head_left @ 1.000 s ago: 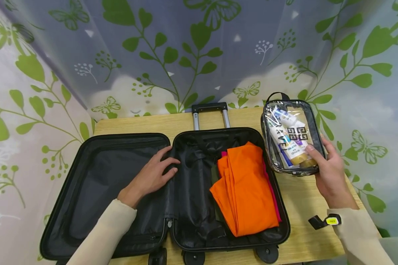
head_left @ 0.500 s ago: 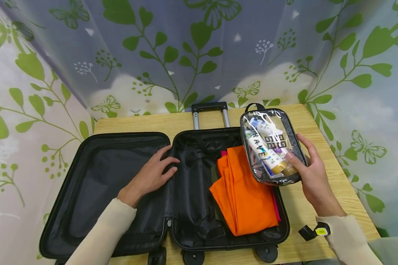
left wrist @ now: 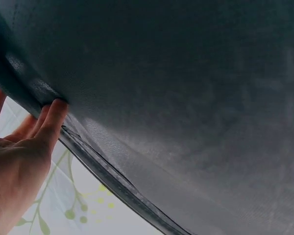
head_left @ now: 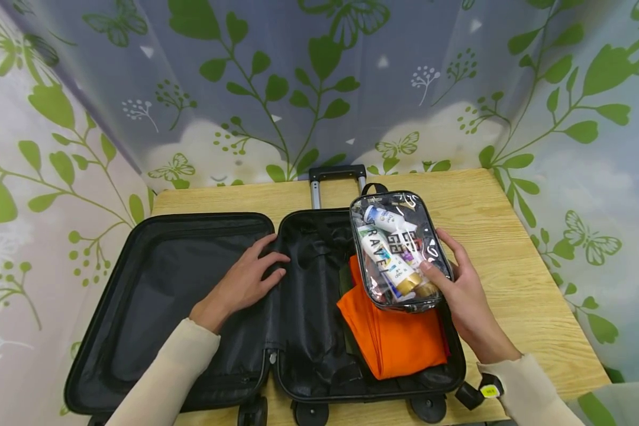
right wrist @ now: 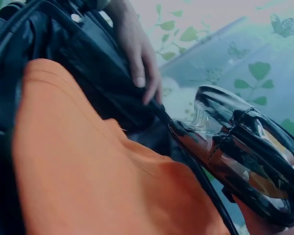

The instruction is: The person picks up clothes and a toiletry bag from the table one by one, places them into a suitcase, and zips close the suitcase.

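My right hand [head_left: 465, 293] grips a clear toiletry bag [head_left: 399, 254] with black edging at its right side, thumb on the front. Tubes and bottles show through the plastic, along with the word TRAVEL. The bag is above folded orange clothing [head_left: 394, 349] in the right half of an open black suitcase [head_left: 314, 307]; in the right wrist view the bag [right wrist: 250, 152] appears apart from the cloth [right wrist: 98, 156]. My left hand [head_left: 245, 281] rests at the middle edge between the suitcase halves, fingers spread. The left wrist view shows its fingertips [left wrist: 59, 107] touching the dark lining.
The suitcase's left half [head_left: 191, 307] lies open with black lining. Its extended pull handle [head_left: 336, 173] points toward the back curtain [head_left: 277, 77]. Wheels [head_left: 428, 408] face the near edge. Wooden tabletop [head_left: 511, 266] extends to the right. A black strap with a yellow-faced device [head_left: 489, 391] is at my right cuff.
My right hand has carried the toiletry bag leftward and slightly nearer, from beside the suitcase to above the orange clothing. My left hand has stayed in place.
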The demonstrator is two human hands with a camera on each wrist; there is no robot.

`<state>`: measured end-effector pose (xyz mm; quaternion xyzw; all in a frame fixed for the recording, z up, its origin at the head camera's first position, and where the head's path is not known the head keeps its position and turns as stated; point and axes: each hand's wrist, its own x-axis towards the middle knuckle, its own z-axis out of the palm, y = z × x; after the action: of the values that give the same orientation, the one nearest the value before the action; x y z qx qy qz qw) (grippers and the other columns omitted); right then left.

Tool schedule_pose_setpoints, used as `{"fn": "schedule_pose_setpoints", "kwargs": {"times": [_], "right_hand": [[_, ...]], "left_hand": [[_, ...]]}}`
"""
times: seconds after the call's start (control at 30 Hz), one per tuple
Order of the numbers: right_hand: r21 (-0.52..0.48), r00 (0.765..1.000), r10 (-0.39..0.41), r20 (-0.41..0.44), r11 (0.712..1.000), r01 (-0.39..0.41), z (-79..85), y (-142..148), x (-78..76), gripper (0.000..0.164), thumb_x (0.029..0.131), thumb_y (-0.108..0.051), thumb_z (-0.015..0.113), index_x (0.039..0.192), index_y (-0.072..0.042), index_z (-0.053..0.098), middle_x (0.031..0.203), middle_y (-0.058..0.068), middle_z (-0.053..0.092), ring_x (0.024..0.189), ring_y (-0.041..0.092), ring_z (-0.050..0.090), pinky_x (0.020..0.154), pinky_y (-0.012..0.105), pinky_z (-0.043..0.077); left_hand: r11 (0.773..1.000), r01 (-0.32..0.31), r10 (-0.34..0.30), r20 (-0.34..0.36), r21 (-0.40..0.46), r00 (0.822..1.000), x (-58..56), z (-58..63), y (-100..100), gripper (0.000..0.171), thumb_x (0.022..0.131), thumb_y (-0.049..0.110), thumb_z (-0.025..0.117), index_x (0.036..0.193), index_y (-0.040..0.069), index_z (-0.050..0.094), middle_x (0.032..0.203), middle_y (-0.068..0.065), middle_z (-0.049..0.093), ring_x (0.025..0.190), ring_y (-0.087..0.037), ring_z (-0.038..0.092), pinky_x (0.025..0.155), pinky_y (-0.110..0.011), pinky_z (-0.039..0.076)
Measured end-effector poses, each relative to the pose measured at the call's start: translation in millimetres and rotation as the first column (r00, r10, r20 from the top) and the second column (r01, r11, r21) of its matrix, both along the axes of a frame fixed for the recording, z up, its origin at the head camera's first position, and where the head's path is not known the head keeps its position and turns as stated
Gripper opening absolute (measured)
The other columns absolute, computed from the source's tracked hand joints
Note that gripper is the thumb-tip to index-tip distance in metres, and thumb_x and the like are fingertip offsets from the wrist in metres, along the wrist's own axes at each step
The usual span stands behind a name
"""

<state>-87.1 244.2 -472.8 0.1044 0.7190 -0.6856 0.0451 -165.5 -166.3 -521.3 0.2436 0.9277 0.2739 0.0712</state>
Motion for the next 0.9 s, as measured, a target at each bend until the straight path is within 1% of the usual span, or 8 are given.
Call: {"fn": "schedule_pose_setpoints", "kwargs": {"times": [0.1,0.27,0.37,0.47,0.57,0.67,0.7,0.9], "right_hand": [[-0.012,1.0,0.029,0.011,1.0,-0.029,-3.1,-9,3.6,0.077,0.11,-0.019,0.067,0.173,-0.03,0.025,0.128,-0.001,0.065,0.101,0.009,0.072,0.086,0.024,0.06],[-0.017,0.996,0.085,0.007,0.996,-0.085,-10.4,-27,9.3,0.077,0.11,-0.017,0.066,0.173,-0.03,0.024,0.147,0.015,0.055,0.111,0.011,0.068,0.091,0.023,0.059],[-0.014,0.994,0.113,0.0,0.994,-0.113,-15.4,-37,12.5,0.076,0.11,-0.015,0.066,0.173,-0.027,0.026,0.148,0.023,0.055,0.111,0.014,0.069,0.092,0.025,0.059],[-0.006,0.99,0.138,-0.003,0.99,-0.138,-18.7,-46,15.2,0.076,0.11,-0.014,0.066,0.173,-0.026,0.025,0.146,0.026,0.059,0.11,0.014,0.07,0.093,0.025,0.059],[-0.016,0.987,0.158,-0.004,0.987,-0.158,-20.3,-53,17.7,0.077,0.109,-0.014,0.067,0.173,-0.025,0.025,0.147,0.027,0.06,0.111,0.015,0.071,0.094,0.026,0.059],[-0.036,0.986,0.169,-0.004,0.985,-0.169,-21.3,-61,20.5,0.078,0.109,-0.013,0.067,0.173,-0.025,0.024,0.149,0.027,0.059,0.11,0.017,0.072,0.093,0.028,0.06],[-0.04,0.985,0.174,-0.007,0.984,-0.175,-21.9,-64,21.5,0.079,0.108,-0.012,0.067,0.173,-0.024,0.024,0.149,0.028,0.059,0.11,0.018,0.072,0.093,0.029,0.06],[-0.046,0.974,0.225,-0.005,0.973,-0.225,-26.3,-77,26.4,0.08,0.109,-0.012,0.066,0.174,-0.024,0.021,0.154,0.028,0.057,0.114,0.024,0.071,0.094,0.031,0.06]], "left_hand": [[1.0,0.001,-0.001,0.011,0.003,1.0,-0.3,-0.3,0,0.031,0.112,0.028,0.065,0.14,0.016,0.073,0.177,-0.018,0.031,0.158,-0.049,0.039,0.12,-0.07,0.04],[1.0,0.005,-0.005,0.02,0.012,1.0,-1.3,-0.1,-2,0.031,0.112,0.028,0.065,0.14,0.017,0.073,0.178,-0.017,0.03,0.159,-0.049,0.037,0.121,-0.07,0.039],[1.0,0.012,-0.013,0.009,0.026,1.0,-1.8,-1.3,-3,0.031,0.112,0.029,0.065,0.14,0.017,0.073,0.177,-0.018,0.031,0.159,-0.049,0.038,0.12,-0.07,0.04],[0.999,0.02,-0.019,-0.019,0.047,1.0,-2.5,-5.9,-4,0.031,0.112,0.032,0.064,0.139,0.018,0.073,0.176,-0.017,0.032,0.157,-0.049,0.04,0.119,-0.07,0.041],[0.998,0.021,-0.019,-0.03,0.057,0.999,-2.2,-6.4,-4,0.031,0.112,0.032,0.065,0.137,0.017,0.074,0.175,-0.018,0.033,0.156,-0.05,0.041,0.118,-0.071,0.042],[0.999,0.014,-0.013,-0.016,0.046,1.0,-1.8,-5.7,-4,0.032,0.112,0.031,0.064,0.139,0.017,0.074,0.176,-0.017,0.032,0.158,-0.049,0.039,0.119,-0.07,0.04],[0.999,0.012,-0.012,0.002,0.041,1.0,-1.1,-2.0,-2,0.031,0.111,0.029,0.066,0.139,0.016,0.074,0.176,-0.018,0.032,0.158,-0.05,0.038,0.12,-0.071,0.04],[1.0,0.001,-0.002,0.021,0.017,1.0,-1.4,-2.1,-3,0.032,0.112,0.028,0.065,0.141,0.017,0.072,0.178,-0.017,0.029,0.16,-0.048,0.036,0.121,-0.07,0.039]]}}
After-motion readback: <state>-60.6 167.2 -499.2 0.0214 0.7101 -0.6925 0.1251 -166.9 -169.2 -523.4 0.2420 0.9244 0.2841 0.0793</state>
